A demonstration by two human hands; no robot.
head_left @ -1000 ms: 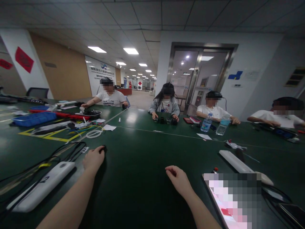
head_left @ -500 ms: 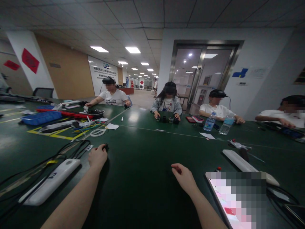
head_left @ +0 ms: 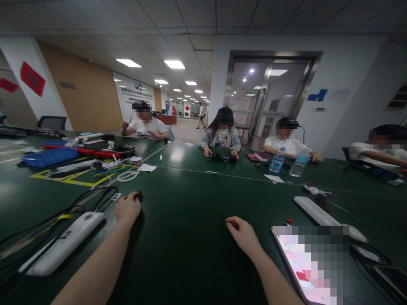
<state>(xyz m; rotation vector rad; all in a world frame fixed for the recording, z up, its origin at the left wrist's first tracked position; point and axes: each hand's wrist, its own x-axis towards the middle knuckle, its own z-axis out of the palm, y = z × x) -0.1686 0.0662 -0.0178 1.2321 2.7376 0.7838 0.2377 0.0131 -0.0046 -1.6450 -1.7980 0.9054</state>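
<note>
Left hand: our left hand (head_left: pixel 128 207) has its fingers bent in, almost closed, with the tips on a small black thing (head_left: pixel 140 195). We seem to have hold of it, but the far side is hidden, so we cannot tell how tight.
Small black thing: it sits at the far end of our left hand, touching the fingertips, on the side toward our other hand. We cannot tell its shape, or if it touches the shiny dark green table (head_left: pixel 184 237).
Right hand: our right hand (head_left: pixel 242 234) is softly curled, with the thumb and first finger close together. We see nothing in it, but we cannot see inside the curl. It is well apart from the small black thing.
What just changed: our two hands have hardly moved, so the small black thing is still at our left fingertips and nothing new is done with it. Across from us, the person at the far left has lifted a hand (head_left: pixel 125 127) off the things there.
White box: a long white plastic box with a black 2 (head_left: pixel 63 245) lies left of our left arm.
Bright screen: a flat device with a glowing pink screen (head_left: pixel 294 258) lies right of our right arm.
</note>
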